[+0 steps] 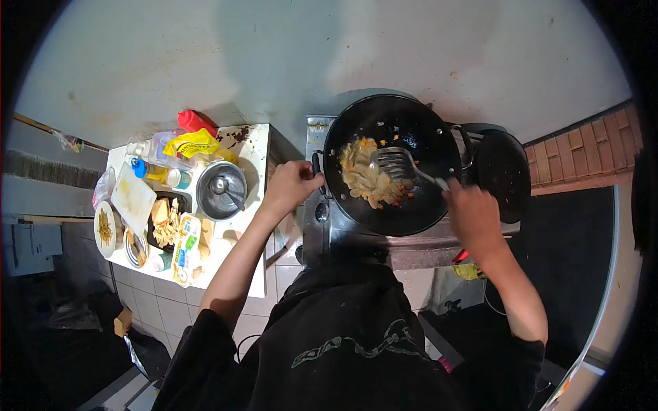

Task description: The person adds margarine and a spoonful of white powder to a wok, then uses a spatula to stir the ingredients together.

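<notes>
A black wok (426, 207) sits on the stove, with pale sliced food and small orange bits (360, 175) gathered in its left half. My left hand (291, 186) is closed on the wok's left side handle (317, 171). In my right hand (473, 216), at the wok's right rim, is the handle of a slotted metal spatula (394, 162). The spatula's head lies flat against the food near the middle of the wok. The fingers of my right hand are partly hidden by its back.
To the left, a white table (255, 264) bears a metal pot (221, 198) with a ladle, a cutting board (132, 195), a yellow packet (192, 145), a red bottle (197, 122) and a plate (103, 240). A dark round lid or pan (504, 175) stands right of the wok.
</notes>
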Action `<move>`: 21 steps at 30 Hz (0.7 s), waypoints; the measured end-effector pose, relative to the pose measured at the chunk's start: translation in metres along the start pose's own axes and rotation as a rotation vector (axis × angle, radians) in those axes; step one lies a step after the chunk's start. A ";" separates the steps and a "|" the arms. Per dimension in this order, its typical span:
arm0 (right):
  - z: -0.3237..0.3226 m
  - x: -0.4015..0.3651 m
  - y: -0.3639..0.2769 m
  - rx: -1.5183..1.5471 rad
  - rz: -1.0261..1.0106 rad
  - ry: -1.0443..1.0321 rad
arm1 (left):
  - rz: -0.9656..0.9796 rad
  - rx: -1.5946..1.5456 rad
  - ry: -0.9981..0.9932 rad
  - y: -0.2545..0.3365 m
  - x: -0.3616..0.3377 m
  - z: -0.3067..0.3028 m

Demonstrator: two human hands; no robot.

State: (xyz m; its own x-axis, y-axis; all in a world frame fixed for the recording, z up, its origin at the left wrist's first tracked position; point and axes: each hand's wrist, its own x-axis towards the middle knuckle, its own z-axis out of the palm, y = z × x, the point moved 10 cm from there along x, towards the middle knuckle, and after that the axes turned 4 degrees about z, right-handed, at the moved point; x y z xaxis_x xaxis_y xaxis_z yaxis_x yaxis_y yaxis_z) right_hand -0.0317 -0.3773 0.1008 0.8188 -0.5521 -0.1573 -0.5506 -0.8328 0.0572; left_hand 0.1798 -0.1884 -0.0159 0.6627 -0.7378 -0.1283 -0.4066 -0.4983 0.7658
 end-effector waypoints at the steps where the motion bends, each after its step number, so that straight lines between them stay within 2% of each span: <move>1: -0.003 -0.012 0.001 -0.005 0.032 -0.047 | -0.011 0.010 -0.007 0.000 0.000 0.001; 3: 0.004 -0.018 0.007 -0.010 0.074 -0.095 | 0.019 -0.010 0.000 0.001 0.000 0.002; 5: 0.035 -0.008 -0.001 -0.016 -0.072 -0.121 | 0.054 -0.025 0.003 0.003 0.000 0.003; 8: 0.057 0.019 0.005 -0.056 -0.019 -0.091 | 0.079 -0.015 0.004 0.002 0.002 0.002; 11: 0.032 0.014 0.014 -0.048 0.079 -0.142 | 0.086 -0.007 0.006 0.001 0.002 0.002; 13: 0.041 0.009 0.018 -0.041 0.028 -0.195 | 0.019 -0.015 -0.006 0.000 0.002 0.001; 15: 0.055 0.011 0.006 0.078 -0.125 -0.159 | -0.034 -0.023 -0.030 -0.003 0.001 0.005; 17: 0.065 0.027 0.000 0.162 -0.056 -0.207 | 0.023 0.008 0.004 0.002 0.001 0.001; 19: 0.061 0.037 0.007 0.073 0.033 -0.082 | 0.037 0.010 0.004 -0.001 0.001 0.003; 21: 0.056 0.019 0.005 0.046 0.009 -0.153 | 0.035 0.005 0.019 -0.003 0.000 -0.001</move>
State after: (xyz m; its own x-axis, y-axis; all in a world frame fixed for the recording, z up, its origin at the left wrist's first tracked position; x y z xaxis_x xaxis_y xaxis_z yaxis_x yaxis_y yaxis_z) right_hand -0.0274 -0.3895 0.0431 0.7814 -0.5444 -0.3052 -0.5676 -0.8232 0.0149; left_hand 0.1818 -0.1868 -0.0178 0.6601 -0.7458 -0.0894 -0.4327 -0.4748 0.7664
